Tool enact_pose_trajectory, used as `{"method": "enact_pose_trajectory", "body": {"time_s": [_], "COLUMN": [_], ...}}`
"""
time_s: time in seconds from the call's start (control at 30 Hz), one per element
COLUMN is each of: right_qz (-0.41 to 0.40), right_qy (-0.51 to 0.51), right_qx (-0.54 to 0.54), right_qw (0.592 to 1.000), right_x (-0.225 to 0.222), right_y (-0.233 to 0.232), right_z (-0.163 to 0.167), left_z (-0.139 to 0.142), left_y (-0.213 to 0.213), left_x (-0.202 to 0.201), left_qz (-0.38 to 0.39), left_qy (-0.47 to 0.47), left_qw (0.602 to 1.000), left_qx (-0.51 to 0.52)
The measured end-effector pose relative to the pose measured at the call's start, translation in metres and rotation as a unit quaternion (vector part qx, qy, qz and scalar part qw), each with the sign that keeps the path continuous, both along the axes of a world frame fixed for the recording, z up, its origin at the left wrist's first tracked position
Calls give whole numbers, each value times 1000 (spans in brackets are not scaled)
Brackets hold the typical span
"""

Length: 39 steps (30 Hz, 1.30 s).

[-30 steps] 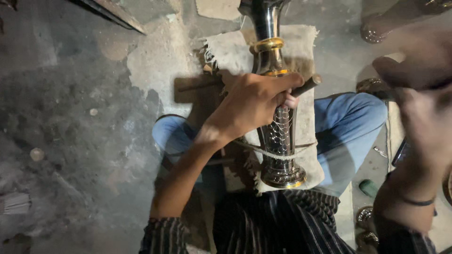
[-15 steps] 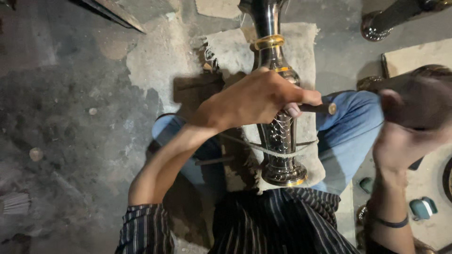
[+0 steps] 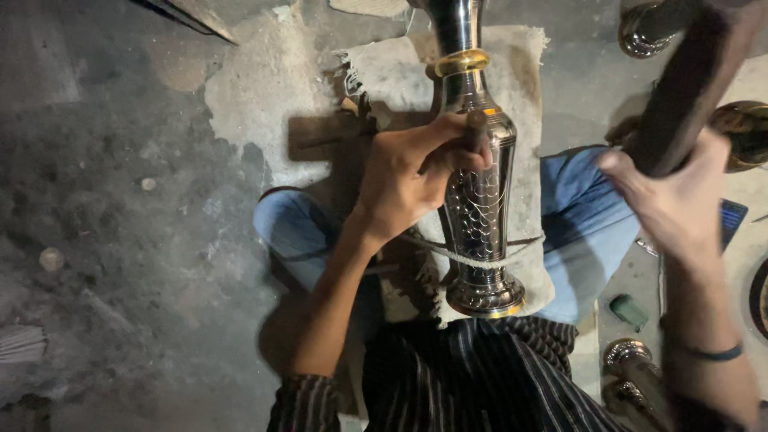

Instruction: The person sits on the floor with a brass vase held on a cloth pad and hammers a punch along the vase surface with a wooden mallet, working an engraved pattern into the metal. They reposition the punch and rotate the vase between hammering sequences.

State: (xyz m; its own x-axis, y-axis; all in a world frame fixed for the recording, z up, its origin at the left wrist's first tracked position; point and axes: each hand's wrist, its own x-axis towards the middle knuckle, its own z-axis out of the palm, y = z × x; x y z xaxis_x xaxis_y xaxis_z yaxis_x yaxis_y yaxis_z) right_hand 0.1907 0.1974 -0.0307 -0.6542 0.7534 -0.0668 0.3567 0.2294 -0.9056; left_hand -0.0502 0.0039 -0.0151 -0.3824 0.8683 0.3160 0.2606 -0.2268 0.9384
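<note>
A polished metal vase (image 3: 480, 208) with a gold band and engraved scale pattern lies along my lap on a frayed cloth (image 3: 392, 72). A cord (image 3: 456, 254) runs across its lower body. My left hand (image 3: 408, 172) grips a short dark punch tool (image 3: 478, 128), its tip resting on the vase's shoulder. My right hand (image 3: 672, 200) holds a thick dark wooden stick (image 3: 692, 88), raised to the right of the vase and apart from it.
I sit cross-legged in blue trousers on a rough concrete floor (image 3: 120, 200). Other metal vessels lie at the top right (image 3: 644, 28), at the right edge (image 3: 744, 132) and at the bottom right (image 3: 632, 364). A small green object (image 3: 628, 310) lies by my right knee.
My right hand has swung the wooden stick up and away from the tool. My left hand has drawn back leftward, with the tool now at the vase's shoulder.
</note>
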Motion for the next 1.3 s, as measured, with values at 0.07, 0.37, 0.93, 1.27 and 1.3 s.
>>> {"method": "enact_pose_trajectory", "body": {"time_s": [0.07, 0.37, 0.93, 1.27, 1.3], "right_qz": [73, 271, 326, 401, 410], "right_qy": [-19, -51, -125, -174, -159], "right_qx": [69, 148, 198, 300, 311], "right_qw": [995, 950, 916, 848, 843], "right_x": [-10, -55, -130, -127, -128], "right_y": [18, 67, 22, 47, 46], "right_z": [16, 65, 129, 111, 111], "left_z": [-1, -2, -3, -16, -17], "left_y": [0, 1, -5, -13, -13], "left_x": [2, 2, 19, 58, 61], "left_qz": [8, 11, 90, 210, 217], "left_qy": [32, 58, 5, -158, -178], "left_qw": [999, 998, 996, 963, 959], "left_qx": [-7, -8, 2, 52, 48]}}
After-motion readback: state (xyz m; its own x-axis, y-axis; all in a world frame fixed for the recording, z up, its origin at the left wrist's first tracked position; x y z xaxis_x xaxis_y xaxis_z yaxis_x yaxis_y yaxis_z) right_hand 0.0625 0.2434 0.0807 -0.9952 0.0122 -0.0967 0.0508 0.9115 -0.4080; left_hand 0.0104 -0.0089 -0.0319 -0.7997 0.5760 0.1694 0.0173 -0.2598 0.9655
